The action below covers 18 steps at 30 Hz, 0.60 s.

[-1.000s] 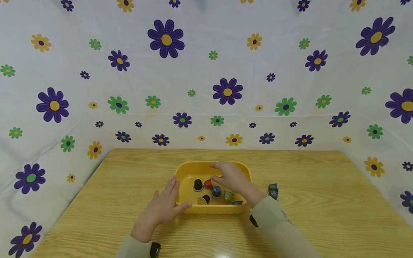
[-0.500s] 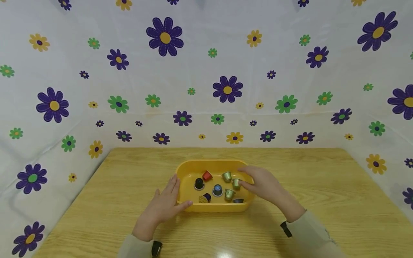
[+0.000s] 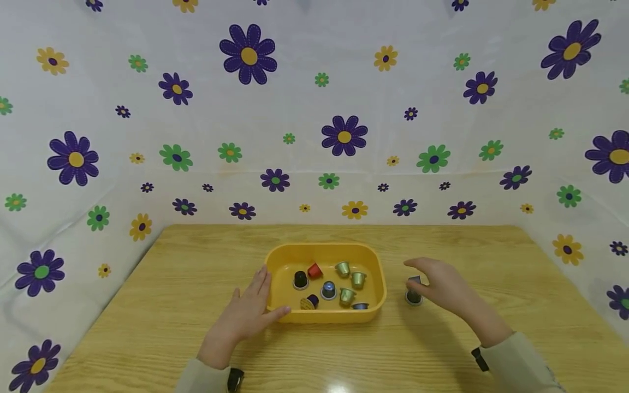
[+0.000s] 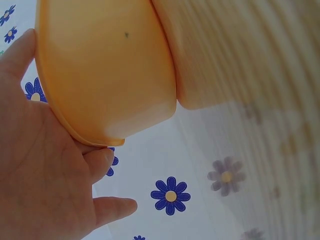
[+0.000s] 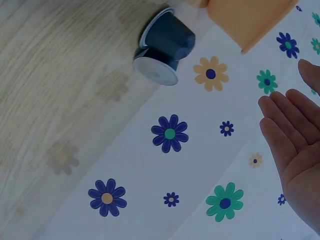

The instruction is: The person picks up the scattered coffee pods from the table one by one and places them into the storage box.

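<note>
My left hand (image 3: 245, 316) rests along the left end of a yellow plastic tub (image 3: 324, 316), fingers straight, the thumb at its front rim. Inside lie several coffee capsules: a black one (image 3: 300, 279), a red one (image 3: 315, 271), a blue one (image 3: 328, 290), three pale green ones (image 3: 346, 296), a purple one with a yellow lid (image 3: 309, 302) and a grey-blue one (image 3: 360, 306) partly behind the front wall. Right of the tub, my right hand (image 3: 444, 289) hovers with fingers apart beside two dark capsules (image 5: 167, 35). The right wrist view shows nothing held.
Both dark capsules touch each other on the wooden table (image 3: 196, 273), a short way from the tub's right end. A white cloth (image 3: 295, 109) printed with flowers hangs behind the table and along both sides.
My right hand has moved from inside the tub out to the right, beside the dark capsules. The red capsule shifted slightly toward the tub's back. My left hand has stayed put.
</note>
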### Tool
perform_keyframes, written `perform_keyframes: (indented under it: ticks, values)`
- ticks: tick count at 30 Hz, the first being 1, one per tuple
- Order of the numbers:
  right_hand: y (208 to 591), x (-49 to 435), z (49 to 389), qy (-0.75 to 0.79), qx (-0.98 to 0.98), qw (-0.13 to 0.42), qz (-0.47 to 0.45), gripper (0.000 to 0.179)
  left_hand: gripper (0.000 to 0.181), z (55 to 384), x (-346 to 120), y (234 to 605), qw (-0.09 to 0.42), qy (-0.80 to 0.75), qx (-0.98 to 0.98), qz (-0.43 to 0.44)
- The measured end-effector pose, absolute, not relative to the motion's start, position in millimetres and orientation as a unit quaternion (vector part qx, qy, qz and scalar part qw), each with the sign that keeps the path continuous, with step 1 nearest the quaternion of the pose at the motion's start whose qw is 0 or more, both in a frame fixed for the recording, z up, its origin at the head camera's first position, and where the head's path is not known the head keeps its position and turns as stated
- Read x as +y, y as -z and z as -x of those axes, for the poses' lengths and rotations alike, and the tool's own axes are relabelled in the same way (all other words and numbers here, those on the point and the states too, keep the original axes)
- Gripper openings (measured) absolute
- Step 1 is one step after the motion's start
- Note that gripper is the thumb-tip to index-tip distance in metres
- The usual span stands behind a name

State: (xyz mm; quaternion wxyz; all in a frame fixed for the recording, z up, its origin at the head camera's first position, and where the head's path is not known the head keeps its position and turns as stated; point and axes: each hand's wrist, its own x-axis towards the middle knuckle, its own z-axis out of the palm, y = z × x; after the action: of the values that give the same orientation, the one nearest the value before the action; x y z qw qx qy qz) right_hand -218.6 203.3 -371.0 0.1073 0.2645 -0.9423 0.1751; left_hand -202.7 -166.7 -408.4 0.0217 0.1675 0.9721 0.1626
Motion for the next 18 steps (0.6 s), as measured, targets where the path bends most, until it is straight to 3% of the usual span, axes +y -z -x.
perform_keyframes:
  ticks: [10,18]
  values:
    - [386,218,231,-0.124,-0.957,0.042,-0.260,0.033,0.090,204,-169,408,0.023,-0.161,0.972,-0.168]
    - [398,226,242,-0.121,-0.962,0.038,-0.240,0.032,0.088,202,-167,408,0.026,-0.158,0.973,-0.168]
